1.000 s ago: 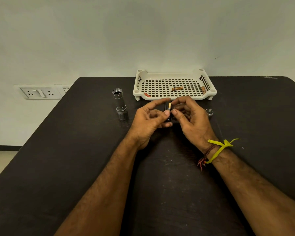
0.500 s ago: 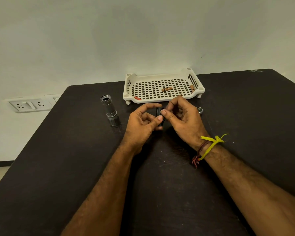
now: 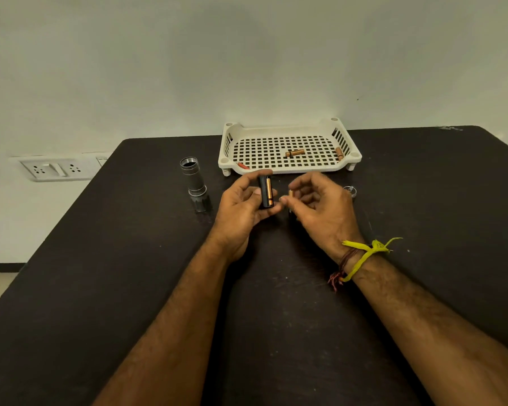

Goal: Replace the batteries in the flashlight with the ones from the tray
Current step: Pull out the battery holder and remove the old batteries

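My left hand (image 3: 241,203) holds a black battery holder (image 3: 265,191) upright, with a copper-coloured battery showing in its side. My right hand (image 3: 317,206) is just to its right, fingers pinched on a small copper-coloured battery (image 3: 290,193) that is mostly hidden. The open grey flashlight body (image 3: 194,183) stands on its head at the left. The flashlight's tail cap (image 3: 350,190) lies behind my right hand. The white perforated tray (image 3: 288,168) at the back holds two copper batteries (image 3: 294,152), (image 3: 339,153) and a red one (image 3: 243,165).
All of this sits on a dark table (image 3: 276,303) against a pale wall. A white socket plate (image 3: 56,169) is on the wall at the left, beyond the table's left edge.
My hands have drawn apart: the right hand has pulled away to the right with a battery, while the left keeps the holder. The camera view has shifted a little.
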Available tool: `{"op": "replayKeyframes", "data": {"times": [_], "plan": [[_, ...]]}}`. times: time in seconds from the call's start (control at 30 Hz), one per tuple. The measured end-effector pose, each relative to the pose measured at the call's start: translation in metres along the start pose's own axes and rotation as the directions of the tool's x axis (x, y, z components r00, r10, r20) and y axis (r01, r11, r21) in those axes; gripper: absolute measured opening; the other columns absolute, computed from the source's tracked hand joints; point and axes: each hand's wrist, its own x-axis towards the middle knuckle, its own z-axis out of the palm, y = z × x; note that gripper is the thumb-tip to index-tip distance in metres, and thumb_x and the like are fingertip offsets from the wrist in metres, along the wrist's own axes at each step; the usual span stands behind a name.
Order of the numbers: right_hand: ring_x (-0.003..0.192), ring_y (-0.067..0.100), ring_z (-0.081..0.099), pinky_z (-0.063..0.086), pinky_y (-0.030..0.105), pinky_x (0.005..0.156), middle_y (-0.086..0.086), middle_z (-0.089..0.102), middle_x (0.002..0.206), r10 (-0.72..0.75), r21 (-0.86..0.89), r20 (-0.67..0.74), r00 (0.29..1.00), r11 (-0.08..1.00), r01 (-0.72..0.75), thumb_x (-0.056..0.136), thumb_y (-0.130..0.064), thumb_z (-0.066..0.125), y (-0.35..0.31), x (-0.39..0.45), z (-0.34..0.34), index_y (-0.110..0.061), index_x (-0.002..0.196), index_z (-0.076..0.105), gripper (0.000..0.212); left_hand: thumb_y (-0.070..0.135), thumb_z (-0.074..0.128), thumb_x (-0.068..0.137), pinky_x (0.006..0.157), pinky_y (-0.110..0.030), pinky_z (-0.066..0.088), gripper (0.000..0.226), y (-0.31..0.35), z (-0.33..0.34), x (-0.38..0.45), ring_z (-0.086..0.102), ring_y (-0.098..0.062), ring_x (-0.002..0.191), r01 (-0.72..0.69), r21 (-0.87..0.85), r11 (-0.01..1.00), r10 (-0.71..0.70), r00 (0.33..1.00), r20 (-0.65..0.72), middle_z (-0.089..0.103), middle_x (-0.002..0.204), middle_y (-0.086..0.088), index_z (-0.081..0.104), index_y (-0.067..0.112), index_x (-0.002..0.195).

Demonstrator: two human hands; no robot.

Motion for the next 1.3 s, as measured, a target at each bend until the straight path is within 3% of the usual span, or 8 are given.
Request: {"op": "replayKeyframes", "data": {"times": [0.13,0.23,0.37,0.57,0.73,1.0,1.13,1.3], "plan": [[0.071,0.012,0.067,0.056,0.023,0.067,-0.006,0.071,0.077,-0.021,-0.112,0.051,0.998,0.993,0.027,0.082,-0.013,0.079,-0.0006,-0.0010,0.0013,-0.020,0.091,0.074,0.012,0.010,0.046,0.104,0.076,-0.031,0.060,0.025,0.0015,0.0026,-0.0029,0.064,-0.025,0.092,-0.002,-0.033,0.999,0.003,1.000,0.018,0.060,0.094,-0.012,0.059,0.005,0.125],[0.069,0.001,0.063,0.051,0.012,0.066,-0.010,0.071,0.079,-0.042,-0.153,0.073,0.996,0.987,0.052,0.083,-0.014,0.078,-0.0015,-0.0006,-0.0001,-0.017,0.091,0.076,0.009,0.006,0.061,0.095,0.078,-0.033,0.060,0.029,0.0001,0.0045,-0.0041,0.069,-0.020,0.083,-0.027,0.017,1.000,0.027,1.000,-0.003,0.061,0.089,-0.005,0.060,0.005,0.124],[0.074,-0.004,0.062,0.047,0.005,0.069,-0.010,0.070,0.086,-0.046,-0.164,0.069,0.997,0.985,0.057,0.086,-0.012,0.074,-0.0022,-0.0003,-0.0006,-0.016,0.095,0.076,0.010,0.002,0.058,0.096,0.077,-0.031,0.061,0.032,-0.0014,0.0067,-0.0037,0.071,-0.017,0.079,-0.018,0.026,0.999,0.019,0.999,-0.050,0.065,0.083,-0.001,0.057,0.003,0.128],[0.082,0.010,0.069,0.060,0.032,0.080,-0.004,0.073,0.089,-0.025,0.013,-0.131,0.991,1.000,0.027,0.093,-0.008,0.065,-0.0043,0.0013,-0.0039,-0.012,0.100,0.073,0.012,0.001,0.053,0.099,0.074,-0.030,0.061,0.034,0.0025,0.0045,-0.0059,0.072,-0.018,0.077,-0.019,0.037,0.999,0.019,1.000,0.017,0.064,0.092,-0.013,0.055,0.006,0.132],[0.089,0.013,0.071,0.060,0.043,0.080,-0.004,0.073,0.093,-0.059,0.057,-0.107,0.992,0.996,0.066,0.093,-0.008,0.066,-0.0053,-0.0003,-0.0026,-0.012,0.103,0.073,0.013,0.002,0.051,0.099,0.081,-0.035,0.061,0.031,0.0042,0.0037,-0.0080,0.072,-0.020,0.085,-0.039,0.038,0.999,0.036,0.997,0.067,0.062,0.103,-0.017,0.060,0.011,0.128],[0.082,0.004,0.067,0.059,0.034,0.076,-0.014,0.070,0.088,-0.071,-0.010,0.018,0.997,0.997,0.071,0.086,-0.010,0.073,-0.0075,-0.0022,-0.0029,-0.018,0.096,0.076,0.013,-0.003,0.054,0.097,0.084,-0.037,0.060,0.034,0.0029,0.0018,-0.0081,0.071,-0.021,0.095,-0.043,0.045,0.998,0.039,0.995,0.087,0.069,0.102,-0.013,0.060,0.011,0.127],[0.077,0.012,0.069,0.059,0.033,0.069,-0.003,0.072,0.088,-0.155,-0.036,0.090,0.984,0.987,0.159,0.080,-0.008,0.080,-0.0078,-0.0037,-0.0024,-0.010,0.096,0.077,0.016,-0.002,0.057,0.096,0.077,-0.033,0.061,0.032,0.0015,0.0022,-0.0069,0.070,-0.023,0.090,-0.055,0.057,0.997,0.052,0.997,0.059,0.066,0.098,-0.018,0.066,0.017,0.120],[0.078,0.009,0.069,0.058,0.028,0.069,0.001,0.074,0.086,-0.284,-0.102,0.109,0.953,0.950,0.295,0.081,-0.008,0.079,-0.0051,-0.0027,-0.0060,-0.008,0.094,0.078,0.013,-0.001,0.061,0.093,0.071,-0.031,0.061,0.029,-0.0009,0.0018,-0.0055,0.071,-0.016,0.079,-0.071,0.068,0.995,0.069,0.997,0.032,0.068,0.080,-0.006,0.068,0.017,0.115]]}}
